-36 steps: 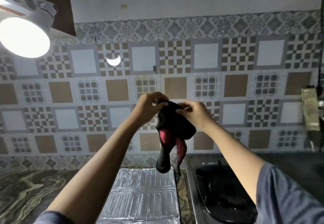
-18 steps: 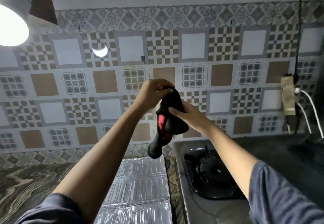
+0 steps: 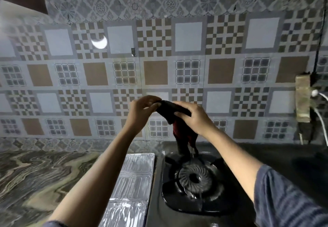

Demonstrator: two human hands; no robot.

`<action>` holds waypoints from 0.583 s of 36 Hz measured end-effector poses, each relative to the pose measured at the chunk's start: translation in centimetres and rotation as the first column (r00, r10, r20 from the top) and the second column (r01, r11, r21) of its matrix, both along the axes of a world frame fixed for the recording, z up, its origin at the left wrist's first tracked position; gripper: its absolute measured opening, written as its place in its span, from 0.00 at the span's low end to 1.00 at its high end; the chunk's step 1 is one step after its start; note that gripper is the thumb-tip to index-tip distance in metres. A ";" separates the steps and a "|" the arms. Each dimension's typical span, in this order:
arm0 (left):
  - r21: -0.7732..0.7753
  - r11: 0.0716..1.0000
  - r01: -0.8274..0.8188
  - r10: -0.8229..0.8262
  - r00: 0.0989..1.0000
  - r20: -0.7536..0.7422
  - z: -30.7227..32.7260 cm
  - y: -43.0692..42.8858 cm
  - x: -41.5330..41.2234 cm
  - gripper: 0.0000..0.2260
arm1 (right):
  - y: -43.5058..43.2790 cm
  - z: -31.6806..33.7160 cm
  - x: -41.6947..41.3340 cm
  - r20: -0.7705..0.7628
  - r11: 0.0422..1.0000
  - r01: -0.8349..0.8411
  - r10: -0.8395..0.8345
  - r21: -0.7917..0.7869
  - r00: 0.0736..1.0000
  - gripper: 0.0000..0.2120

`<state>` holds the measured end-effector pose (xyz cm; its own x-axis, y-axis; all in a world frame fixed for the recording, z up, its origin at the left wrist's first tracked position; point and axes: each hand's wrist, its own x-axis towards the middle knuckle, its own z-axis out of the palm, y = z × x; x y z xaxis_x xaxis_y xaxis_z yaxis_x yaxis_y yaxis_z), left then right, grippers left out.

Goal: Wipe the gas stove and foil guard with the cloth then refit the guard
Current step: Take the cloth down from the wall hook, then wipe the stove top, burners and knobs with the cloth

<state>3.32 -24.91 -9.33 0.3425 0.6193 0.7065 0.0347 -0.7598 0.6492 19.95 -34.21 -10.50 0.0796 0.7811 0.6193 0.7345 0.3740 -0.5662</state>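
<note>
Cloth (image 3: 174, 110), dark with red inside, hangs above the gas stove (image 3: 193, 182), pinched by left hand (image 3: 142, 111) and right hand (image 3: 193, 118) fingers; foil guard (image 3: 134, 178) at nine o'clock; no writing legible.

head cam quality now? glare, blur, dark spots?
Head view: lamp glare spot on the tiles, haze at the upper left; wide-angle bowing of tile lines; slight motion blur on both hands and the cloth; stove and right counter dim; foil guard shiny.

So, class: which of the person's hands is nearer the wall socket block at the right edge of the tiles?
Right. The right hand grips the dark cloth on the side toward the socket block; the left hand holds the cloth's far end, farther from it.
</note>
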 end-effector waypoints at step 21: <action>-0.557 0.822 -0.118 -0.035 0.966 -0.256 -17.3 3.0 1.9 0.12 | 9.6 -4.6 6.1 0.088 0.952 0.142 -0.122 -0.272 0.989 0.21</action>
<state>5.26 -21.89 -26.60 0.4204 0.8986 0.1252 0.2722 -0.2566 0.9274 26.03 -24.63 -15.08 0.1580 0.9079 0.3883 0.8079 0.1072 -0.5795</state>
